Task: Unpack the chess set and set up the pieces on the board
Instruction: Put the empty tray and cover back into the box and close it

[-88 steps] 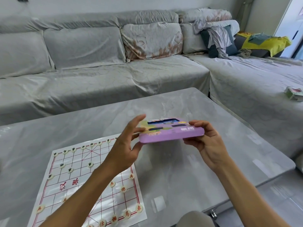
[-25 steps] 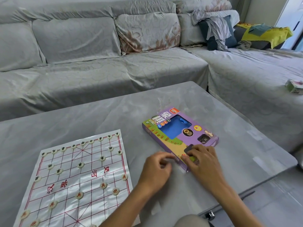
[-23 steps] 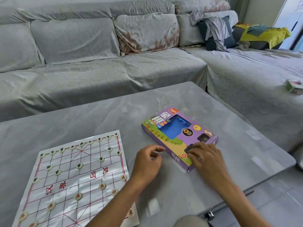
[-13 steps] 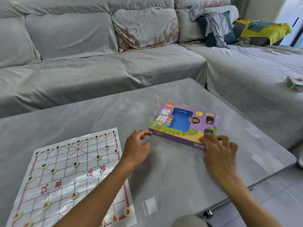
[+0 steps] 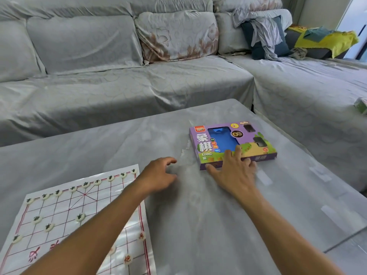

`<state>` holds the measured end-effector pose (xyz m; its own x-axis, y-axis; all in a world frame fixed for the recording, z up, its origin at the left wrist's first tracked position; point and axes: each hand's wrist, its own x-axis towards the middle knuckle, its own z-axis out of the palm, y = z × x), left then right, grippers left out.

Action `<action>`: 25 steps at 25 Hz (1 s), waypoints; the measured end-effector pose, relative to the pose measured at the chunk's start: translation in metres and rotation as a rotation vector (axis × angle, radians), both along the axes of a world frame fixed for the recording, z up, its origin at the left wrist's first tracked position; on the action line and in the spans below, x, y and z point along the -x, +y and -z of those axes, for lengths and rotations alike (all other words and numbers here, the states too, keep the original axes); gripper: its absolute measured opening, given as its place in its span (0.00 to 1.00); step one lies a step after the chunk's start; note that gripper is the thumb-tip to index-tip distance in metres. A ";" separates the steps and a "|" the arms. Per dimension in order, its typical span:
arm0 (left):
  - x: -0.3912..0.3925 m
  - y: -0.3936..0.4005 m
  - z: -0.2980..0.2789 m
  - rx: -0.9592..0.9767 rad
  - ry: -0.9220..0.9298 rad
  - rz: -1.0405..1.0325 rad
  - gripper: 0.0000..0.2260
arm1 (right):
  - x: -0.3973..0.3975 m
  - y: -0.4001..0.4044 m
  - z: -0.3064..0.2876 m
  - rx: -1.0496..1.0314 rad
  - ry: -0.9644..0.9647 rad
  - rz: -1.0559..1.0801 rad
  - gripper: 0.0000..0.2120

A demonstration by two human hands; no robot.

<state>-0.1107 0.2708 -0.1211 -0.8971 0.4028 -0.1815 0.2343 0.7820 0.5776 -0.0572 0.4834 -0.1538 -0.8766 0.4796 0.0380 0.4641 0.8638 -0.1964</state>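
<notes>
A flat purple and green chess box [image 5: 230, 143] with a blue window lies face up on the grey table [image 5: 198, 225], right of centre. My right hand [image 5: 233, 171] lies flat with spread fingers on the box's near edge. My left hand [image 5: 158, 174] hovers above the table, left of the box, fingers loosely curled and holding nothing. The paper chess board [image 5: 65, 219] with red lines lies at the near left. Several round white pieces [image 5: 80, 216] stand on it. My left forearm covers part of the board.
A grey covered sofa [image 5: 119, 86] wraps around the table's far and right sides. Cushions, a dark pillow and a yellow cloth [image 5: 325, 39] lie at its far right. A small box [image 5: 361, 106] sits on the right seat. The table's right edge is close to the chess box.
The box, held in the air by both hands 3.5 s ago, now lies on the table. It has been turned and pushed farther away. My left hand has come off it.
</notes>
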 end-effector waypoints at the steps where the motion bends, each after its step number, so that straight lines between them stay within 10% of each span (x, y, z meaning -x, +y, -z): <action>1: 0.011 -0.005 0.001 0.060 -0.002 0.005 0.24 | 0.009 -0.002 0.002 -0.015 0.005 -0.023 0.37; 8: 0.052 0.018 0.010 0.455 -0.010 0.145 0.41 | 0.082 -0.003 0.002 0.145 0.002 0.059 0.50; 25: 0.060 0.016 0.021 0.500 -0.014 0.214 0.46 | 0.178 0.037 0.020 0.072 0.085 0.064 0.41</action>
<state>-0.1710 0.2868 -0.1417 -0.8006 0.4376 -0.4093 0.4135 0.8979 0.1512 -0.2349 0.5206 -0.1739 -0.8394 0.5383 0.0748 0.4964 0.8154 -0.2979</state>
